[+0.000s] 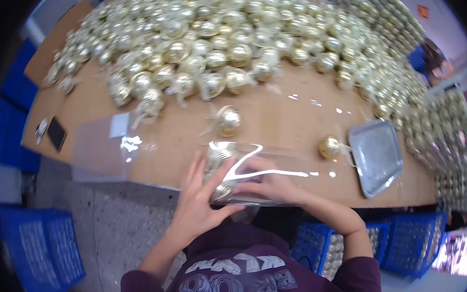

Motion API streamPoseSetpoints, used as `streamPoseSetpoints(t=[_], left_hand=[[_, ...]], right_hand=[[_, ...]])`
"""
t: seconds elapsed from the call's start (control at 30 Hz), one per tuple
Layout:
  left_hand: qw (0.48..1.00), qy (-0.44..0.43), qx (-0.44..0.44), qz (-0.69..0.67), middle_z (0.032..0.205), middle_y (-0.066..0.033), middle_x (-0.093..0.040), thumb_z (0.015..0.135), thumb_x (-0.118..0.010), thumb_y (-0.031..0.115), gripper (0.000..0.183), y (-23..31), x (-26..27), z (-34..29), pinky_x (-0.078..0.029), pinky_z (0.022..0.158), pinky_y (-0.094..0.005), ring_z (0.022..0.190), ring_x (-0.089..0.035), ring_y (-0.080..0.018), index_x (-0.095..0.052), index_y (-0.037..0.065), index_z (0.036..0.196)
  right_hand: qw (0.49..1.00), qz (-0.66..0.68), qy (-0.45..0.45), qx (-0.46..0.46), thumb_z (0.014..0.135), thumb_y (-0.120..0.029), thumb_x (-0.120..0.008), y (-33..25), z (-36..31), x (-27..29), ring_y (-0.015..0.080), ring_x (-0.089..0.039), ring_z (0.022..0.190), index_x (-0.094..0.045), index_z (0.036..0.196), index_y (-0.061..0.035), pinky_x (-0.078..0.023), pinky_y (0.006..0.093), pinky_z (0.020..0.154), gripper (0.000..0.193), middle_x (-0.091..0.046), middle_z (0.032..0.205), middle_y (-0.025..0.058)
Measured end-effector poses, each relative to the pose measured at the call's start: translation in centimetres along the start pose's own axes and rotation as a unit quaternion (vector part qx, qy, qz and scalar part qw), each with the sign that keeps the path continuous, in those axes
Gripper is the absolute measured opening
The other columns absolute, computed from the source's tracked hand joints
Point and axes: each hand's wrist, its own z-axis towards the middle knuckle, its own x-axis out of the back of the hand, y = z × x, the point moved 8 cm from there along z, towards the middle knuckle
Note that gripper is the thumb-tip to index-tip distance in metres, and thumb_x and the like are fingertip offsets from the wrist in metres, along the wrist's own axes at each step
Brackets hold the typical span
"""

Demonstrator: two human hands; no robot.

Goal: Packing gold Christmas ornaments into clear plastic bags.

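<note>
Close to my body at the table's front edge lies a clear plastic package (279, 167), shiny with glare. Several gold ball ornaments (222, 192) sit at its left end. My left hand (198, 197) wraps round that end, fingers on the far side and thumb on the near side. Behind the clear film is my right hand (263, 181), apparently reaching inside from the right; its fingers are bent towards the balls, and glare hides what they grip. A single gold ball (229, 120) rests just beyond the package. Another loose ball (329, 147) lies to the right.
A large heap of gold balls in clear wrapping (214, 43) covers the far table. On the right stands a grey metal tray (376, 156). A phone (56, 133) and clear plastic sheets (99, 151) lie left. Blue crates (41, 251) stand on the floor.
</note>
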Motion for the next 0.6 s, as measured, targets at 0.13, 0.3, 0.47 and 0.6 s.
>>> streamPoseSetpoints(t=[0.13,0.3,0.47,0.6], left_hand=[[0.998,-0.002,0.039,0.047,0.140,-0.0316,-0.036,0.062,-0.085,0.032,0.085,-0.1,0.8,-0.5,-0.029,0.107,-0.0496,0.135,-0.029,-0.0466,-0.048,0.024,0.138],[0.999,-0.005,0.030,0.030,0.140,-0.0245,-0.042,0.058,-0.086,0.023,0.088,-0.1,0.5,-0.2,-0.029,0.108,-0.0481,0.136,-0.029,-0.0439,-0.049,0.017,0.137],[1.000,-0.009,0.020,0.012,0.139,-0.0251,-0.044,0.058,-0.086,0.024,0.089,0.0,0.4,-0.3,-0.028,0.109,-0.0484,0.136,-0.029,-0.0441,-0.048,0.017,0.138],[0.998,-0.021,0.031,0.051,0.144,-0.0260,-0.036,0.058,-0.086,0.027,0.089,0.6,0.6,-0.1,-0.030,0.108,-0.0481,0.136,-0.029,-0.0435,-0.049,0.015,0.138]], right_hand=[[0.989,-0.037,-0.108,-0.095,0.085,-0.021,-0.070,0.1,-3.0,4.3,0.0098,-0.058,0.092,-0.063,0.105,-0.0037,-0.047,0.0267,0.081,0.027,-0.063,0.095,0.0033],[0.945,-0.157,0.283,-0.039,0.075,-0.016,-0.078,-2.2,-13.0,15.3,0.0069,-0.053,0.068,-0.065,0.093,-0.0019,-0.045,0.0226,0.061,0.027,-0.062,0.085,0.0019],[0.834,-0.313,0.453,-0.040,0.068,-0.015,-0.084,-0.2,-13.5,16.7,0.0113,-0.060,0.077,-0.048,0.124,-0.0032,-0.049,0.0237,0.064,0.067,-0.058,0.101,0.0070],[0.852,-0.241,0.464,-0.012,0.068,-0.013,-0.082,-1.5,-10.5,14.1,0.0230,-0.060,0.101,-0.039,0.133,-0.0032,-0.050,0.0309,0.084,0.078,-0.050,0.121,0.0163]])
